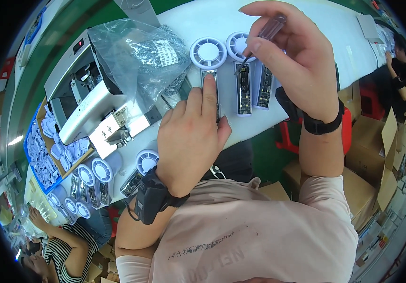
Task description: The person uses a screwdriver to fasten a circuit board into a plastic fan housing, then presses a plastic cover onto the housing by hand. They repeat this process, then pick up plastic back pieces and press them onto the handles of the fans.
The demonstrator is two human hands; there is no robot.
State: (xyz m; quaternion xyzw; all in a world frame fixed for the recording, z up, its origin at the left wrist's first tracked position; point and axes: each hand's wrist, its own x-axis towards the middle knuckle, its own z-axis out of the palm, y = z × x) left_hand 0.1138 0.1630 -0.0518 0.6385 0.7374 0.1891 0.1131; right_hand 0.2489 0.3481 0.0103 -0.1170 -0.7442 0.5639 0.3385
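Note:
My right hand (302,66) is closed round a screwdriver (273,28) with a see-through dark handle. Its thin shaft slants down left, the tip at the upper end of the middle fan's circuit board (244,89). My left hand (189,137) lies over the leftmost handheld fan (208,53), a pale lilac one with a round grille. The index finger is stretched onto its opened handle, the thumb spread beside the lower end; that hand grips nothing. Another handheld fan (264,87) with a bare board lies rightmost, its head hidden behind my right hand.
A silver machine (78,89) stands left, beside a clear plastic bag (139,61) of small metal parts. A blue crate (42,155) holds pale plastic pieces. More opened fans (101,170) lie near the front-left edge. Cardboard boxes (363,151) stand at right. Other people sit lower left and far right.

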